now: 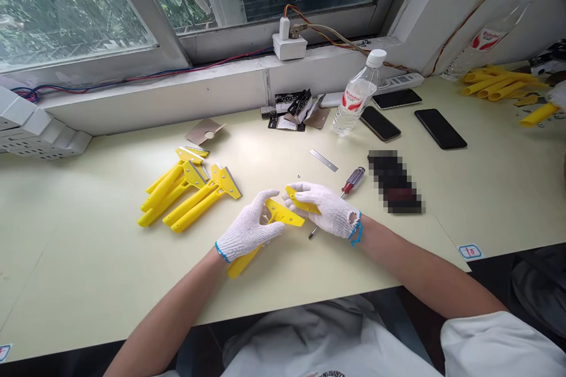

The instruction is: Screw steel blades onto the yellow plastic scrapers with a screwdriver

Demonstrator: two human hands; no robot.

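Both hands wear white knit gloves. My left hand (248, 228) grips a yellow plastic scraper (283, 215) by its handle, whose end sticks out below the palm. My right hand (325, 210) pinches a small yellow plate (301, 202) just above the scraper's head. A red-handled screwdriver (352, 180) lies under and behind my right hand. A bare metal blade (323, 159) rests on the table beyond the hands.
A pile of assembled yellow scrapers (188, 191) lies to the left. A water bottle (357, 94), blade packets (295, 109), three phones (440, 128) and a power strip (400, 80) sit near the window sill. More yellow handles (495, 86) lie far right.
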